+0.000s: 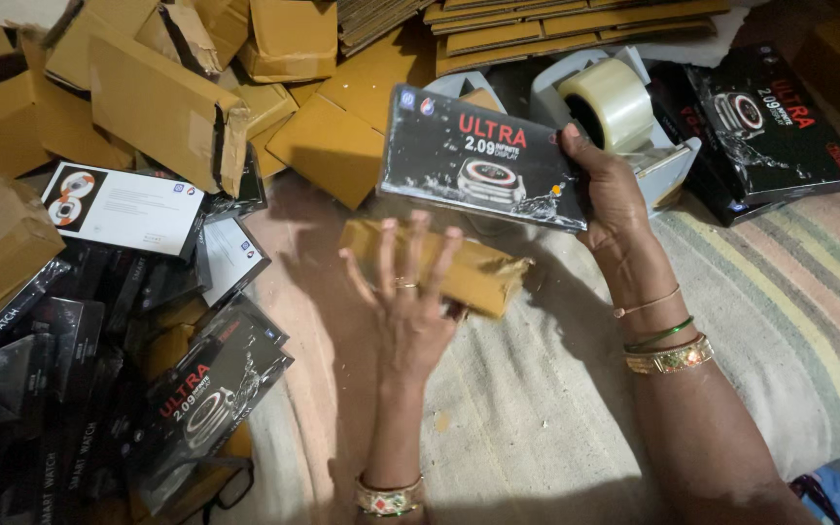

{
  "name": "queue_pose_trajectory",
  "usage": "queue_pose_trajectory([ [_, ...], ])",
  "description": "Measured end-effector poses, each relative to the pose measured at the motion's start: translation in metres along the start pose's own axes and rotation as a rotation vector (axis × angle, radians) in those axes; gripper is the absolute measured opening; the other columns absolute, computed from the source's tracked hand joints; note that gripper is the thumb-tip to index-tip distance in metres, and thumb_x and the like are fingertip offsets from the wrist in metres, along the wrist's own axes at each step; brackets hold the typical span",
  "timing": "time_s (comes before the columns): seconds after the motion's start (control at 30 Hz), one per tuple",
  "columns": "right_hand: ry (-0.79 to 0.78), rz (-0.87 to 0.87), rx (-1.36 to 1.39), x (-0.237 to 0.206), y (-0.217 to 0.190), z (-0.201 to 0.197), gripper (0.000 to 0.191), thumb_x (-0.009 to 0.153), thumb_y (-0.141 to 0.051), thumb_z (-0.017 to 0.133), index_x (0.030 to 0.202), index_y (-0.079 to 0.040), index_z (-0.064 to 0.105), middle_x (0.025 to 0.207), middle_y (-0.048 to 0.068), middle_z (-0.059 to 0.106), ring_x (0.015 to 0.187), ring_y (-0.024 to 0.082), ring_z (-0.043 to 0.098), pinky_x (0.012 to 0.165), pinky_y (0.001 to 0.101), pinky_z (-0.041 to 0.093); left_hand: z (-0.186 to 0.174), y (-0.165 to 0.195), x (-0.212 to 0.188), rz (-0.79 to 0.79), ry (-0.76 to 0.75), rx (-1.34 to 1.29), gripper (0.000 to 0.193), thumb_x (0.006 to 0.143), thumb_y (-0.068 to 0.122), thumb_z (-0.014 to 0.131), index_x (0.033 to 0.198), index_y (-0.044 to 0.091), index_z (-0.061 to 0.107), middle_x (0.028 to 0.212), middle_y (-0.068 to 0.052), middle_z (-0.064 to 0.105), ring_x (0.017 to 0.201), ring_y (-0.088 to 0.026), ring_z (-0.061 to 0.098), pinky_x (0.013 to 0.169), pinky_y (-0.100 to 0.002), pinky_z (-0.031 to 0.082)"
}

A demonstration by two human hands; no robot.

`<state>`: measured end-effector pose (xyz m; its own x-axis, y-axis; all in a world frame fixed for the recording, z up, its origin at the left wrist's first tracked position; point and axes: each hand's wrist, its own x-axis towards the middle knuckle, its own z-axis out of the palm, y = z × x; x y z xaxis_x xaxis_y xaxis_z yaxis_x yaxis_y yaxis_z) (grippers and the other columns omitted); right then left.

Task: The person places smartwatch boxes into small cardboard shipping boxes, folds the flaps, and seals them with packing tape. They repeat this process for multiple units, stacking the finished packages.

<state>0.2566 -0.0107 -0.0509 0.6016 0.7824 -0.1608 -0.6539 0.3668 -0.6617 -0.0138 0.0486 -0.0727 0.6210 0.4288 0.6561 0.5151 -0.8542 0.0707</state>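
My right hand (607, 185) grips the black watch box (483, 167) by its end, keeping its face readable; just below it, my left hand (410, 306) rests splayed (empty) on the brown carton (483, 277).

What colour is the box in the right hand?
Black box, held by the right hand; clearest in the head view.

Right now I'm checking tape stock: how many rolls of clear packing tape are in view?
1: a clear tape roll on a white dispenser, just behind the right hand holding a black box. Others may be hidden under boxes.
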Motion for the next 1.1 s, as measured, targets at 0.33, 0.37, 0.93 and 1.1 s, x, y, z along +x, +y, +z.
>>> queue_pose_trajectory([
  [0.33,-0.053,-0.096,-0.076,-0.011,-0.002,0.010,0.027,0.101,-0.026,0.069,0.106,0.001,0.071,0.098,0.009,0.075,0.082,0.017,0.073,0.080,0.0324,0.063,0.000,0.011,-0.014,-0.244,-0.168,0.117,0.086,0.079,0.016,0.084,0.155,0.017,0.046,0.134,-0.014,0.056,0.111,-0.032,0.059,0.096,-0.051,0.049],
  [0.37,-0.064,-0.098,-0.045,-0.011,-0.004,0.010,0.028,0.100,-0.027,0.068,0.106,0.001,0.071,0.097,0.010,0.075,0.081,0.018,0.074,0.079,0.0328,0.063,-0.005,0.018,-0.013,-0.329,-0.139,0.193,0.085,0.077,0.012,0.082,0.155,0.014,0.047,0.135,-0.012,0.058,0.108,-0.032,0.060,0.094,-0.048,0.052],
  [0.93,-0.073,-0.360,-0.342,-0.020,-0.010,0.008,0.024,0.106,-0.024,0.067,0.102,-0.001,0.072,0.091,0.001,0.071,0.076,0.006,0.063,0.071,0.0236,0.053,0.003,0.010,0.050,-0.547,-0.539,-0.219,0.100,0.063,0.082,0.078,0.116,-0.001,0.061,0.105,-0.021,0.069,0.100,-0.035,0.070,0.090,-0.045,0.054],
  [1.1,-0.011,-0.339,-0.283,-0.024,-0.019,0.010,0.023,0.106,-0.023,0.067,0.101,-0.001,0.071,0.090,0.002,0.071,0.073,0.007,0.063,0.069,0.0243,0.054,-0.024,-0.008,0.050,-0.674,-0.671,-0.264,0.072,0.067,0.071,0.075,0.101,0.008,0.072,0.095,-0.016,0.075,0.089,-0.033,0.074,0.081,-0.047,0.056],
])
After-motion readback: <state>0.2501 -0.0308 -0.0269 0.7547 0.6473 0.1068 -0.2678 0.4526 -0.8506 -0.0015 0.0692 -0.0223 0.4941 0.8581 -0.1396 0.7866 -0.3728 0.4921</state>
